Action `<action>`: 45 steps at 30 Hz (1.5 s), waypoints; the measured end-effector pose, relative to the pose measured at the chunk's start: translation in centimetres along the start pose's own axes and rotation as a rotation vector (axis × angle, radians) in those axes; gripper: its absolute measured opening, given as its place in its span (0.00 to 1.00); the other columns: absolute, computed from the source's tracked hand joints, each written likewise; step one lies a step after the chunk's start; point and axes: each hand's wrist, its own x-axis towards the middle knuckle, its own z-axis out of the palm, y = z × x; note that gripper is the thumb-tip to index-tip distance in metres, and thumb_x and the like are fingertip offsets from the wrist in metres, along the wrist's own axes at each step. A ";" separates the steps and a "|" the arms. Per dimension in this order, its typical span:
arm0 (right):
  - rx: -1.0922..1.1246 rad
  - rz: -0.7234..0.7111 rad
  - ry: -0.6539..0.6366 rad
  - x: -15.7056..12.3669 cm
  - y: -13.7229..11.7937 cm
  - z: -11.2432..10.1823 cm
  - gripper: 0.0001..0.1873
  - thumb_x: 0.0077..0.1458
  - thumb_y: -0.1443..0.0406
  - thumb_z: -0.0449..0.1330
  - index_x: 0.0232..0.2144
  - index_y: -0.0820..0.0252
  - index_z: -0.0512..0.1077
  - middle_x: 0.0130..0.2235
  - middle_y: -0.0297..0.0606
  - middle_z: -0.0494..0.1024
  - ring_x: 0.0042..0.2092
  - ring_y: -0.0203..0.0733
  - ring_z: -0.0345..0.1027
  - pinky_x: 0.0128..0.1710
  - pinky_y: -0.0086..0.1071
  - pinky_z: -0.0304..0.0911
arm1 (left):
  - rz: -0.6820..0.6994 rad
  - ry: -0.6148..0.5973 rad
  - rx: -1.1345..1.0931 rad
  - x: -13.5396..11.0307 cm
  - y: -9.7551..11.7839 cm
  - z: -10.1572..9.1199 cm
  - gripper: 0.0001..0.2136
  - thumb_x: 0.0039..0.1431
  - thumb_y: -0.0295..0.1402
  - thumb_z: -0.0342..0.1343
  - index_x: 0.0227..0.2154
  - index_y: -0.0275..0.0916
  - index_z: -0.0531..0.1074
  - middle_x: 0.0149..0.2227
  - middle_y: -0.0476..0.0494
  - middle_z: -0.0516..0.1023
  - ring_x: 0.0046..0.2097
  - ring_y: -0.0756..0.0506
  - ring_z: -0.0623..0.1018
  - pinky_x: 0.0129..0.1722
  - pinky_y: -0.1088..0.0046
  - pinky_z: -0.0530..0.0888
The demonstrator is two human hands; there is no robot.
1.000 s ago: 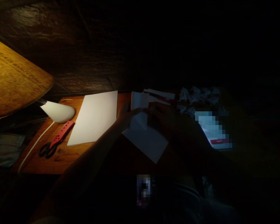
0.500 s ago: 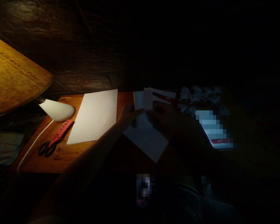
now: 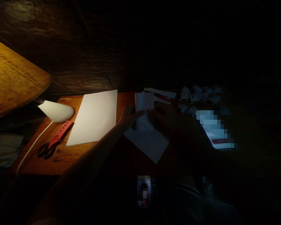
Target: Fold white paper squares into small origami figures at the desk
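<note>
A partly folded sheet of white paper (image 3: 148, 140) lies in front of me, its upper part standing up as a narrow folded strip and its lower corner pointing toward me. At the strip's left edge, my left hand (image 3: 129, 116) grips the paper with the thumb laid across its front. My right hand (image 3: 162, 115) holds the right edge, its thumb tip close to the left one. Deep shadow hides most of the right fingers.
To the left lie a stack of white paper (image 3: 96, 117), scissors (image 3: 46, 150) in a red sheath, and a lamp (image 3: 58, 111) with a cord. Paper strips (image 3: 160, 92) and several folded paper pieces (image 3: 201, 94) lie at the back. A lit phone (image 3: 212, 126) rests right.
Both hands keep nearly the same hold on the paper. The folded strip's top sits slightly lower and further right; the view has shifted a little.
</note>
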 end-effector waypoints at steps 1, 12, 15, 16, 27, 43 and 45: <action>-0.003 -0.004 0.003 0.0 0.0 0.0 0.18 0.57 0.50 0.65 0.28 0.57 0.71 0.31 0.34 0.75 0.33 0.39 0.65 0.34 0.34 0.60 | 0.003 -0.002 -0.002 0.0 0.0 0.0 0.19 0.43 0.43 0.76 0.26 0.36 0.75 0.22 0.48 0.77 0.21 0.50 0.75 0.18 0.78 0.70; -0.026 -0.038 -0.022 -0.1 -0.4 -0.1 0.25 0.61 0.43 0.63 0.28 0.57 0.71 0.29 0.34 0.73 0.32 0.38 0.63 0.34 0.34 0.60 | -0.011 -0.002 0.046 -0.2 0.3 0.1 0.20 0.43 0.46 0.76 0.25 0.37 0.75 0.20 0.49 0.75 0.20 0.51 0.72 0.16 0.78 0.66; -0.050 -0.047 -0.020 0.0 -0.2 -0.2 0.25 0.62 0.44 0.63 0.27 0.57 0.71 0.30 0.34 0.73 0.33 0.38 0.64 0.35 0.34 0.60 | -0.008 -0.005 0.061 -0.3 0.3 0.2 0.20 0.43 0.46 0.76 0.25 0.37 0.75 0.21 0.49 0.75 0.21 0.51 0.73 0.17 0.77 0.68; -0.060 -0.050 -0.014 0.0 -0.1 -0.2 0.24 0.62 0.44 0.63 0.28 0.57 0.72 0.31 0.34 0.74 0.34 0.39 0.65 0.35 0.34 0.61 | -0.009 -0.003 0.065 -0.3 0.3 0.2 0.20 0.43 0.47 0.76 0.26 0.36 0.76 0.21 0.48 0.76 0.21 0.51 0.73 0.18 0.77 0.69; -0.033 -0.050 0.011 0.1 0.5 0.0 0.18 0.61 0.49 0.63 0.30 0.57 0.74 0.32 0.35 0.77 0.35 0.40 0.66 0.37 0.34 0.63 | 0.015 0.040 0.099 -0.3 0.3 0.3 0.18 0.44 0.45 0.75 0.25 0.37 0.76 0.21 0.49 0.76 0.22 0.51 0.73 0.17 0.78 0.66; 0.041 0.031 0.020 0.1 0.0 0.0 0.24 0.56 0.44 0.67 0.25 0.56 0.70 0.29 0.34 0.74 0.32 0.39 0.64 0.33 0.34 0.59 | 0.030 0.068 0.124 -0.3 -0.1 0.1 0.19 0.44 0.46 0.76 0.23 0.37 0.75 0.20 0.49 0.75 0.20 0.52 0.71 0.17 0.78 0.65; 0.037 0.043 0.030 0.1 0.3 -0.1 0.24 0.57 0.44 0.66 0.26 0.56 0.71 0.28 0.33 0.73 0.32 0.39 0.64 0.32 0.33 0.58 | 0.050 0.065 0.108 -0.2 -0.1 0.1 0.20 0.44 0.47 0.76 0.23 0.37 0.75 0.21 0.50 0.75 0.21 0.52 0.71 0.18 0.78 0.66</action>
